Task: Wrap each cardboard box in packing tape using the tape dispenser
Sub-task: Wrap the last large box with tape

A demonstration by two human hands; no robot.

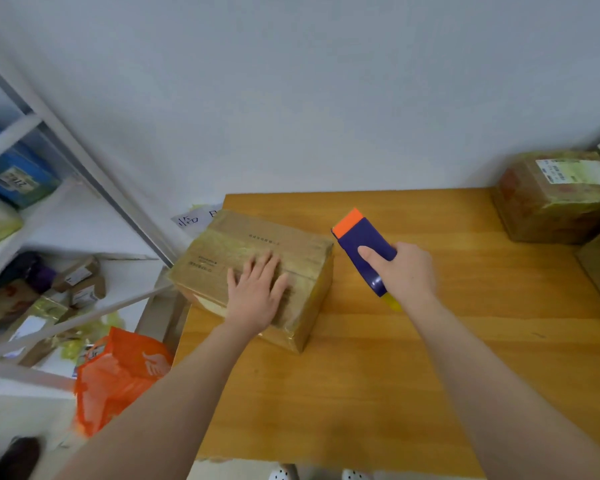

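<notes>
Shelving (66, 216) at the frame's left carried small parcels, and below it sat an orange bag (118, 375) whose contents could not be told. Left of centre on the table (361, 375), the cardboard box (222, 244) lay with its long axis across the frame, the left grip (257, 292) pressed flat on its top with straight fingers. Just right of the box's right end, the right grip (409, 271) was curled round the tape dispenser (364, 237), whose orange nose pointed up-left toward that end, so a fresh strip would probably start there; another taped box (551, 202) stood at upper right.
</notes>
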